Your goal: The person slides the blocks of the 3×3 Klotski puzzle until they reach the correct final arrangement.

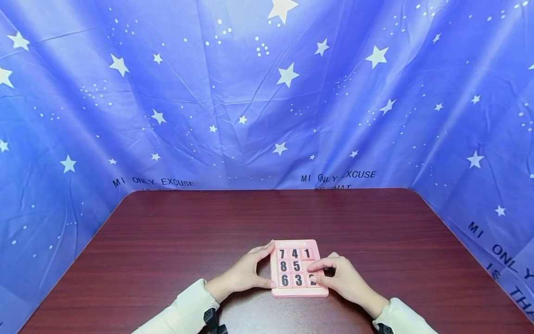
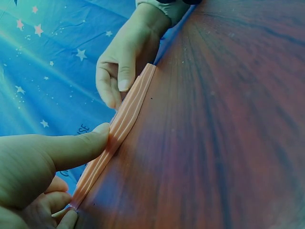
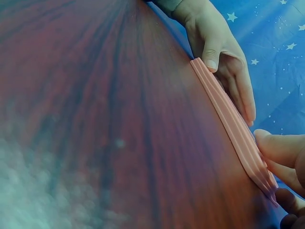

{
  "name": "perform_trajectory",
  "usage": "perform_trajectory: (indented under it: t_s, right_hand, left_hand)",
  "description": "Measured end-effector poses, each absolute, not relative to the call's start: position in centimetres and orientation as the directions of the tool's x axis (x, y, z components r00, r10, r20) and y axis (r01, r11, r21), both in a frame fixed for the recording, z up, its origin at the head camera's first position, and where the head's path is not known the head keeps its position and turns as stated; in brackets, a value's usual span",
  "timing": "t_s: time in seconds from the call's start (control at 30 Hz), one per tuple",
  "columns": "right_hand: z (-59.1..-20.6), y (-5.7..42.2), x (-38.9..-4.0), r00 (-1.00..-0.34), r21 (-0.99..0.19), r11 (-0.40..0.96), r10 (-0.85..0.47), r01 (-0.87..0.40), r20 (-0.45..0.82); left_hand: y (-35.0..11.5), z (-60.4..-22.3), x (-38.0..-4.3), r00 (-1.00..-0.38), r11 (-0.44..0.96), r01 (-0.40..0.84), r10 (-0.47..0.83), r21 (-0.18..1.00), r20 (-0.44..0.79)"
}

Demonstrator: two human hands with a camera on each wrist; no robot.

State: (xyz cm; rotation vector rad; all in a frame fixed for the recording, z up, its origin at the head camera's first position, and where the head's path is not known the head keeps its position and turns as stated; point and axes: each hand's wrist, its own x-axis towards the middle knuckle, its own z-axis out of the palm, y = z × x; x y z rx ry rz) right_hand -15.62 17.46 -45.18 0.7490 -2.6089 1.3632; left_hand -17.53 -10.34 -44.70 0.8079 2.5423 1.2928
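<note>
A pink number slide puzzle (image 1: 300, 292) lies flat on the table, its face up. Its rows read 7, 4, 1, then 8, 5 and a gap at the right, then 6, 3, 2. My left hand (image 1: 242, 273) grips the left edge, thumb at the lower corner and fingers at the upper one. Over the right side, my right hand (image 1: 348, 278) has its thumb touching the 2 tile (image 1: 312, 280) and partly covering it. Its index fingertip lies at the gap above that tile. Both wrist views show the puzzle's ridged side (image 2: 125, 121) edge-on.
The dark red wooden table (image 1: 187, 222) stretches out beyond and to both sides of the puzzle. A blue curtain (image 1: 250, 93) with white stars hangs behind the table and along both sides.
</note>
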Motion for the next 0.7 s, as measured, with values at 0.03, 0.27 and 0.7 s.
perform_trajectory:
  t_s: [0.03, 0.27, 0.7]
  right_hand:
    - [-45.2, 17.5, -15.6, -0.871, -0.741, 0.476, -0.378, -0.473, 0.313]
    - [-44.5, 16.9, -15.2, -0.882, -0.739, 0.493, -0.353, -0.459, 0.312]
    - [-45.4, 17.3, -16.2, -0.872, -0.732, 0.486, -0.360, -0.478, 0.331]
  left_hand:
    - [-10.3, -44.7, -17.5, -0.837, 0.477, 0.387, 0.540, 0.789, 0.085]
    - [-10.4, -44.8, -17.6, -0.838, 0.475, 0.386, 0.540, 0.791, 0.085]
    - [-10.4, -44.9, -17.7, -0.836, 0.483, 0.396, 0.541, 0.781, 0.089]
